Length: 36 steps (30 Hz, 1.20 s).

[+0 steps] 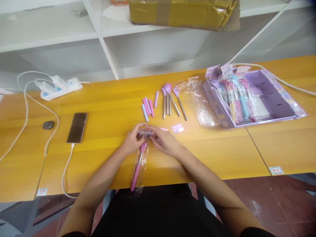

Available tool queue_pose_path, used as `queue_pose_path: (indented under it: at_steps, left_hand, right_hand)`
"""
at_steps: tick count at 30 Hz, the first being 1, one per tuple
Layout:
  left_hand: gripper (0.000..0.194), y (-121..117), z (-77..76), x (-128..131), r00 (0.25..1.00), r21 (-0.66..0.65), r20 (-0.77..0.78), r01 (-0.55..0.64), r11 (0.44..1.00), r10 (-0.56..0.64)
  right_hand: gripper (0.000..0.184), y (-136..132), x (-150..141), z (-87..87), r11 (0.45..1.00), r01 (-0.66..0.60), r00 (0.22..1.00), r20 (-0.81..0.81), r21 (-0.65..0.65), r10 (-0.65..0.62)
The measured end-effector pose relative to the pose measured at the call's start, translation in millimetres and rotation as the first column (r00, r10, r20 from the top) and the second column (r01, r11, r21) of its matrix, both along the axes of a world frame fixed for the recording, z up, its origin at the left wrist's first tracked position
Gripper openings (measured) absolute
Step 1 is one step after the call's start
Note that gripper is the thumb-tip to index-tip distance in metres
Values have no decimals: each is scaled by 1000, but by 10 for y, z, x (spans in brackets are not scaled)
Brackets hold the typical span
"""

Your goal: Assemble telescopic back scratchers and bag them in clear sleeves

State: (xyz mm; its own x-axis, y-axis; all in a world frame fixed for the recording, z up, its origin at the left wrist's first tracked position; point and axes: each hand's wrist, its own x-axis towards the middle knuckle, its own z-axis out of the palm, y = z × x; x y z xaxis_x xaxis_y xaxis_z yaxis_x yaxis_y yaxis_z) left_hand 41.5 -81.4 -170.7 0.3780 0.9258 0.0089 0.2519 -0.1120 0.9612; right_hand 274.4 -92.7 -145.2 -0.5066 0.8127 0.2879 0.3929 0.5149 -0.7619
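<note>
My left hand (132, 140) and my right hand (165, 140) meet over the middle of the wooden table (103, 108). Both pinch the top of a clear plastic sleeve (139, 164), at its small card header (145, 133). Inside the sleeve lies a pink back scratcher (137, 169) with a pink handle, pointing toward me. Beyond my hands lie several loose scratchers (170, 100) with metal shafts and several pink and blue handle sleeves (148, 106). A small pink card (177, 128) lies just right of my right hand.
A purple display box (271, 102) with packed scratchers and loose plastic bags (201, 98) sits at the right. A phone (77, 127) on a white cable, a small dark object (48, 124) and a power strip (60, 87) lie left. A taped cardboard box (182, 13) rests on the white shelf.
</note>
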Motion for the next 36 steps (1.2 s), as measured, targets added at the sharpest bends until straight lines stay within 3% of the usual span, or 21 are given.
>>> queue_pose_path:
  at_steps: [7,11,17,26,29,33,36]
  left_hand:
    - [51,-14,-27,7,999,-30,50,-5,1000,7]
    - [42,24,-7,-7,987,-104,145,-54,993,69]
    - [50,88,57,-16,970,-104,167,-161,981,177]
    - [49,41,26,21,946,-192,273,-123,974,173]
    - [50,41,39,24,940,-205,291,-120,971,178]
    - [50,27,53,27,940,-208,307,-86,974,148]
    - [48,11,63,24,945,-212,310,-37,977,103]
  right_hand:
    - [51,4,21,31,999,-37,998,48,-1,37]
    - [56,7,22,1,999,-18,999,29,43,17]
    - [62,-13,-2,3,998,-44,999,14,53,44]
    - [66,-39,-25,-1,994,-87,995,46,70,84]
    - [63,-31,-26,-3,993,-26,1000,-3,117,27]
    - [50,-13,-47,-88,975,177,984,-52,135,-171]
    - [40,-4,-58,-171,965,227,974,-55,130,-221]
